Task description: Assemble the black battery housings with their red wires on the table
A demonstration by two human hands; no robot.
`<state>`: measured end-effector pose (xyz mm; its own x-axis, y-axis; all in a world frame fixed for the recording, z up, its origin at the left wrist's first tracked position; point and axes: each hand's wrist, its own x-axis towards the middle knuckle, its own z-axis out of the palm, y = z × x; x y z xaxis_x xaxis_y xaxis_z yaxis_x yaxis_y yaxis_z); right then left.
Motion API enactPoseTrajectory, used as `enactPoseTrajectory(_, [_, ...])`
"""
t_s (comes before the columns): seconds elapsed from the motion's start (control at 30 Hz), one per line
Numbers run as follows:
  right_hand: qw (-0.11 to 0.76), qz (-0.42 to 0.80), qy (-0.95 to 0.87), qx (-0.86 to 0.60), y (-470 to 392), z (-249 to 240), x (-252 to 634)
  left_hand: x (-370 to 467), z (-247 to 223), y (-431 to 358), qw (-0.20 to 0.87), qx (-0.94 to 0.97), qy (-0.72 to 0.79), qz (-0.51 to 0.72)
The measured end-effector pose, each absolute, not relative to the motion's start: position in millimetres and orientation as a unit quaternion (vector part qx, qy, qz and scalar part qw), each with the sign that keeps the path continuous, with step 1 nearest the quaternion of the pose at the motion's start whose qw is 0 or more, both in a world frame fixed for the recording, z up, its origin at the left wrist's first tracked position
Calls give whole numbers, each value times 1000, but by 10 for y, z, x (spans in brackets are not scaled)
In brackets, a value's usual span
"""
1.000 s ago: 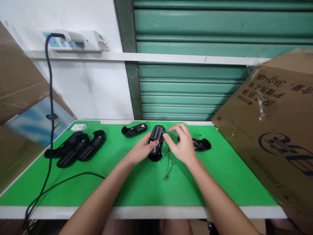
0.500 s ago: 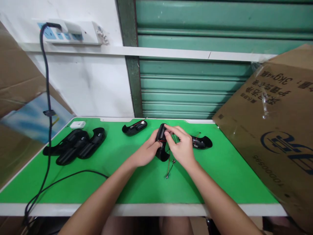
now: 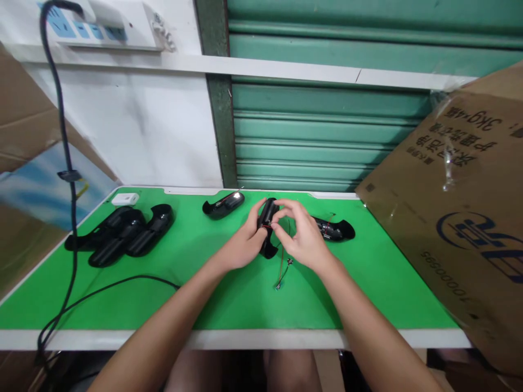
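Observation:
My left hand (image 3: pixel 245 242) is closed around a black curved plastic shell (image 3: pixel 268 249), which it keeps tilted up above the table. A thin red wire (image 3: pixel 266 225) runs across the shell's middle. Thumb and fingertips of my right hand (image 3: pixel 300 234) come together in a pinch at the shell, beside that wire. What sits between them is too small to make out. Below the shell, thin wires lead down to small electronic parts (image 3: pixel 278 285) lying on the green surface. Just right of my right hand lies another black shell (image 3: pixel 337 230) with red wiring.
A wired black shell (image 3: pixel 224 205) lies near the back edge of the green table (image 3: pixel 229 305). Several black shells (image 3: pixel 122 231) cluster at left, near a white adapter (image 3: pixel 125 200). A black cable (image 3: pixel 65 130) hangs from a power strip. A cardboard box (image 3: pixel 457 190) stands at right.
My right fingertips have shifted from the shell's upper part down to the red wire at its middle. The left hand keeps its hold, thumb near the wire. The camera view has tilted slightly.

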<state>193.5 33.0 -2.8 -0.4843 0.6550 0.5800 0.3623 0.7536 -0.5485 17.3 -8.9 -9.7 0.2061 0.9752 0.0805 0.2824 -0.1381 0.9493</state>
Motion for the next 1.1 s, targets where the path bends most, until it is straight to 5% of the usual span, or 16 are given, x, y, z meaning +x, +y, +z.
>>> enactPoseTrajectory(0.53, [448, 168, -819, -318, 345, -140, 1916, 202, -27, -111, 446, 648, 478, 391])
enactPoseTrajectory(0.83, [444, -52, -858, -252, 356, -171, 1886, 200, -52, -96, 451, 630, 496, 391])
enactPoseTrajectory(1.1, [383, -38, -878, -284, 295, -160, 1869, 171, -187, -99, 331, 709, 485, 389])
